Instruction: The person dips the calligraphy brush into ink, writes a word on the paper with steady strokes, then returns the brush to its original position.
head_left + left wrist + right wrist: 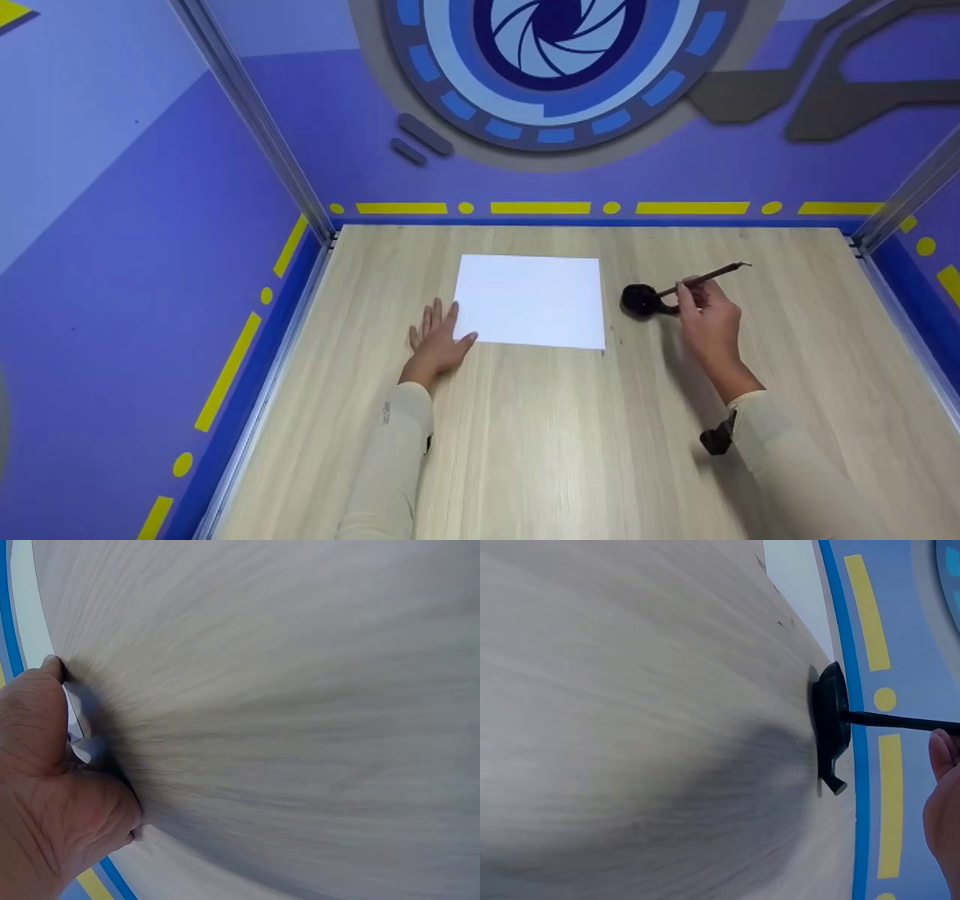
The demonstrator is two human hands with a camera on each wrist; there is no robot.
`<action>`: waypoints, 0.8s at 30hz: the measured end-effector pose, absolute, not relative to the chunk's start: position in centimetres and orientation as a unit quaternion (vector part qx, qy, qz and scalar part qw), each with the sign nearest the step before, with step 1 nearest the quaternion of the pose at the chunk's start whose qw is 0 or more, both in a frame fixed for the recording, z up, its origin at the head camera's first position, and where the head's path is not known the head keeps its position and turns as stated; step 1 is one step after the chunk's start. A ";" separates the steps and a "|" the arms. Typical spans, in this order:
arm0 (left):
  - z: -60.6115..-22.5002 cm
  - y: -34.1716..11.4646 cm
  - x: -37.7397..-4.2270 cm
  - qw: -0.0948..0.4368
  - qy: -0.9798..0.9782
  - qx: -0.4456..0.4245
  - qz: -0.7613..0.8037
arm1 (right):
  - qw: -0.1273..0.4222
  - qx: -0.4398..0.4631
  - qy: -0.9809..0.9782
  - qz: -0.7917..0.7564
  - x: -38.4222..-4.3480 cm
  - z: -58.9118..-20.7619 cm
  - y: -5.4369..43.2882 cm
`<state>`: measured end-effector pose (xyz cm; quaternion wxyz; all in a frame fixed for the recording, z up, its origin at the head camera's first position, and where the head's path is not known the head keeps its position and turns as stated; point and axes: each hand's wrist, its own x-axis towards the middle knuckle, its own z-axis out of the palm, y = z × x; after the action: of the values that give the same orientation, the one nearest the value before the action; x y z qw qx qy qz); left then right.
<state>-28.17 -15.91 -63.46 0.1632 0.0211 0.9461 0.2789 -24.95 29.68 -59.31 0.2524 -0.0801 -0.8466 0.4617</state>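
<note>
A sheet of white paper [529, 300] lies on the wooden table. My left hand [441, 346] rests with fingers spread at the paper's lower left corner, its thumb and index fingertip at the edge. To the right of the sheet sits a small black ink dish [639, 300] with a short handle. My right hand [709, 319] pinches a dark, slender writing brush [716, 275] with a small loop at its upper end. In the right wrist view the brush [900, 721] slants down into the dish [831, 709], and its tip is hidden inside.
Purple panels with yellow dashes [540, 207] enclose the table [540, 435] at the back and both sides. Metal posts stand at the back corners. A small black device [718, 439] is strapped at the right sleeve's cuff. Small dark marks dot the wood beside the paper.
</note>
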 end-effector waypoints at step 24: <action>-65.5 -16.3 -29.2 0.150 0.954 0.013 0.261 | 0.254 -0.114 -0.822 0.497 -25.3 -57.6 29.6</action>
<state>-29.16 -16.32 -65.47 0.1499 0.0129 0.9535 0.2610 -25.32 29.59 -57.59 0.2536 -0.1141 -0.8221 0.4968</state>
